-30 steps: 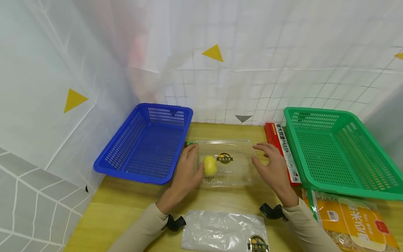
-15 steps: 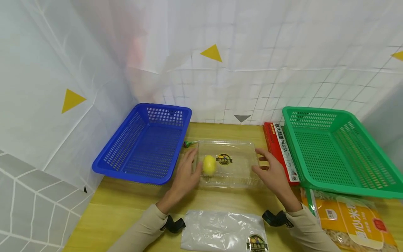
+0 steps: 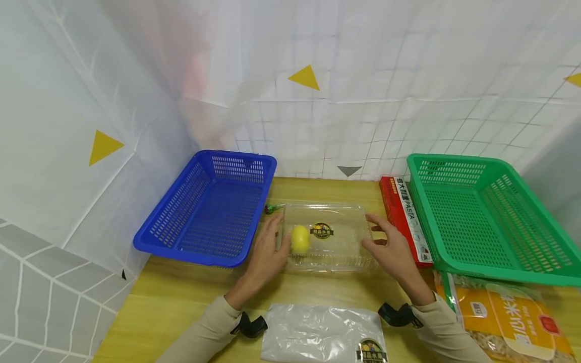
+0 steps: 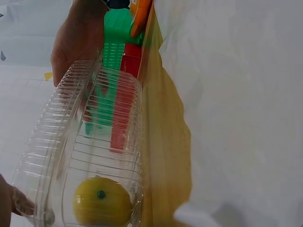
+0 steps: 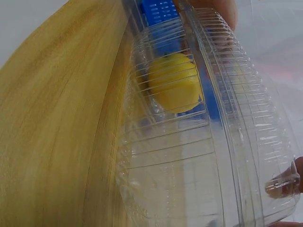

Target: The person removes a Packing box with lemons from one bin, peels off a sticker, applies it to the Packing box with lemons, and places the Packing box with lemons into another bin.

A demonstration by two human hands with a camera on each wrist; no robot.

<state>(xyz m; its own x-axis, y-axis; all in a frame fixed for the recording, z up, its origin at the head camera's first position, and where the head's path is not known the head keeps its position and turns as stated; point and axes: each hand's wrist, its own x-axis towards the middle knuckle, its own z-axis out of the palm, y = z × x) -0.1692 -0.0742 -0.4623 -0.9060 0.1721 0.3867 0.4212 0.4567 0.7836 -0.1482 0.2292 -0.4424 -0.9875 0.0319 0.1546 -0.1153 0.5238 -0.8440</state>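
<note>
Lemon (image 3: 300, 239) sits at the left end inside the clear clamshell box (image 3: 342, 242), whose ends the left hand (image 3: 267, 253) and right hand (image 3: 394, 250) grip. The blue basket (image 3: 188, 256) has its rim just beside the left hand; a strip of bench (image 3: 329, 289) separates box from plastic bag (image 3: 313, 333).

A clear plastic container (image 3: 340, 242), rectangular and finely ribbed along its sides, lies flat on the worktop (image 3: 327, 287) with its long side running left to right, its lid down over the base, and a black-and-gold label (image 3: 322, 230) of Chinese characters near the middle of its top. Inside it, at the left end, rests a yellow lemon-like fruit (image 3: 300, 239), rounded and smooth, with a small dark green spot showing in the left wrist view
</note>
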